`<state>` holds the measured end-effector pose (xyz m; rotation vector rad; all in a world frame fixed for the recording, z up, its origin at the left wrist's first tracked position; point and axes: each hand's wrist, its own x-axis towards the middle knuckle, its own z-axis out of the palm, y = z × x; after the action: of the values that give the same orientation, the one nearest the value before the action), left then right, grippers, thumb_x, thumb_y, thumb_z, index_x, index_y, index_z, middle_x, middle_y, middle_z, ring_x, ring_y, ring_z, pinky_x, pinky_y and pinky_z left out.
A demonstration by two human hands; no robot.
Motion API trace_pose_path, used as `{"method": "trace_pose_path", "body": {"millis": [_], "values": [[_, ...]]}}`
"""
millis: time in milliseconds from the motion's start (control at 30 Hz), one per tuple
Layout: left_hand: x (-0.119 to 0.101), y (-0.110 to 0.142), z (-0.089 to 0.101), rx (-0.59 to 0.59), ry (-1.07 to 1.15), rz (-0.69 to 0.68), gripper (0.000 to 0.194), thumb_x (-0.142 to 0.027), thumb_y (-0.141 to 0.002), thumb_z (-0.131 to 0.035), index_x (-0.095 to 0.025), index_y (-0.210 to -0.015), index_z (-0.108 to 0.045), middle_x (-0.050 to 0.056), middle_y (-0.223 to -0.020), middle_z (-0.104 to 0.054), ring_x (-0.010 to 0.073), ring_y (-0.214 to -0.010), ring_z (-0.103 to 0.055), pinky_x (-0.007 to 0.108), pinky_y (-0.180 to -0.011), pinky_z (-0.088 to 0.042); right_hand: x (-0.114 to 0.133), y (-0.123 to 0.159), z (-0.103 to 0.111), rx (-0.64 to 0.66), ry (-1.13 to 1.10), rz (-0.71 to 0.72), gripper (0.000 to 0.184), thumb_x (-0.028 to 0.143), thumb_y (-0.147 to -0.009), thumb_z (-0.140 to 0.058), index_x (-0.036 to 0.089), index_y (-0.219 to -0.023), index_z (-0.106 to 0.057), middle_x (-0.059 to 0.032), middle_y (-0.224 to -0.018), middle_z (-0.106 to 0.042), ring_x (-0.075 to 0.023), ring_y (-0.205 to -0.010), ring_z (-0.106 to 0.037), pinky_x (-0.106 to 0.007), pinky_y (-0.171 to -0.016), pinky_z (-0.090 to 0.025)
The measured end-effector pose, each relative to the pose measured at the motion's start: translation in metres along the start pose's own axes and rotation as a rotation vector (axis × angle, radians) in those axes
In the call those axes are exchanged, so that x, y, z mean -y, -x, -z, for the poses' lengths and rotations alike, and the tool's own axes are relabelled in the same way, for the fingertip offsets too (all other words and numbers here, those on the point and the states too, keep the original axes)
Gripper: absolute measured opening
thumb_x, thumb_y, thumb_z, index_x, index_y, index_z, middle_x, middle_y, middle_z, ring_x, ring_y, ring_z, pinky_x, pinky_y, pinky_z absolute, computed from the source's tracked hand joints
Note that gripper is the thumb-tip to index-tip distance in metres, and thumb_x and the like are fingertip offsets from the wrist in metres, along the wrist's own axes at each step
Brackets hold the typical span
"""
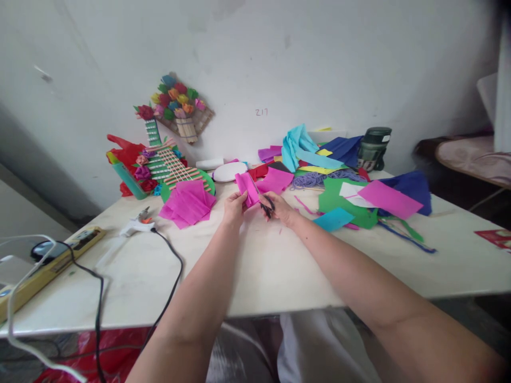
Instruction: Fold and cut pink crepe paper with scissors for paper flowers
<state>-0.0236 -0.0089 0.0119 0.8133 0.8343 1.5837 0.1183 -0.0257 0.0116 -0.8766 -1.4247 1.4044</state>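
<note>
While left hand (235,206), fingers closed, is pinching pink paper (248,189) over table (279,282), right hand (282,209) is gripping black scissors (267,206) at paper's edge; pink pieces (189,205) are lying piled leftward, held paper's cutting seemingly pending.

Handwritten number (262,112) on the pale wall (319,69) – "217", the first character possibly a Z; white label (385,139) on the dark lidded cup (370,152) – too small to read; red card (494,238) at the right of the surface (279,271), its markings likewise illegible.
</note>
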Motion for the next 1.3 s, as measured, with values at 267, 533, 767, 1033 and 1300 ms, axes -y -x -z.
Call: {"method": "trace_pose_path", "body": {"millis": [267, 533, 767, 1033, 1300], "values": [[0.0008, -0.0013, 0.0015, 0.022, -0.012, -0.003, 0.020, -0.019, -0.059, -0.074, -0.014, -0.060, -0.054, -0.002, -0.050, -0.054, 0.0074, -0.045, -0.049, 0.020, -0.048, -0.037, -0.0019, -0.0025, -0.0010, -0.025, -0.041, 0.001, 0.033, 0.046, -0.071, -0.060, 0.020, -0.084, -0.045, 0.0078, -0.045, -0.052, -0.0079, -0.034, -0.046, -0.017, -0.032, -0.036], [-0.0009, 0.0001, 0.0004, -0.005, -0.008, -0.003, 0.022, -0.018, -0.058, -0.074, -0.014, -0.058, -0.052, -0.003, -0.048, -0.051, 0.0073, -0.043, -0.047, 0.021, -0.048, -0.037, -0.0020, -0.0023, -0.0023, -0.046, -0.045, 0.003, 0.031, 0.043, -0.071, -0.061, 0.020, -0.085, -0.045, 0.0081, -0.045, -0.051, -0.0076, -0.034, -0.044, -0.017, -0.030, -0.036], [-0.0022, 0.0005, 0.0006, -0.011, 0.008, 0.000, 0.022, -0.017, -0.058, -0.074, -0.014, -0.057, -0.052, -0.003, -0.048, -0.052, 0.0073, -0.044, -0.048, 0.021, -0.049, -0.037, -0.0036, -0.0040, -0.0016, -0.055, -0.040, 0.010, 0.031, 0.042, -0.072, -0.062, 0.020, -0.086, -0.045, 0.0084, -0.045, -0.050, -0.0074, -0.034, -0.044, -0.017, -0.030, -0.035], [-0.0023, 0.0011, 0.0003, 0.001, 0.001, -0.002, 0.025, -0.020, -0.054, -0.076, -0.014, -0.057, -0.052, -0.003, -0.047, -0.051, 0.0073, -0.044, -0.048, 0.020, -0.048, -0.036, -0.0028, -0.0040, -0.0036, -0.084, -0.064, 0.010, 0.032, 0.041, -0.069, -0.063, 0.020, -0.086, -0.045, 0.0101, -0.045, -0.048, -0.0072, -0.034, -0.044, -0.017, -0.029, -0.034], [-0.0027, 0.0008, 0.0002, -0.010, 0.011, 0.010, 0.024, -0.019, -0.054, -0.075, -0.014, -0.058, -0.052, -0.003, -0.048, -0.052, 0.0081, -0.045, -0.049, 0.021, -0.049, -0.037, -0.0067, -0.0061, -0.0042, -0.085, -0.074, 0.036, 0.032, 0.038, -0.070, -0.062, 0.021, -0.090, -0.045, 0.0112, -0.047, -0.048, -0.0065, -0.034, -0.043, -0.017, -0.029, -0.033]]}}
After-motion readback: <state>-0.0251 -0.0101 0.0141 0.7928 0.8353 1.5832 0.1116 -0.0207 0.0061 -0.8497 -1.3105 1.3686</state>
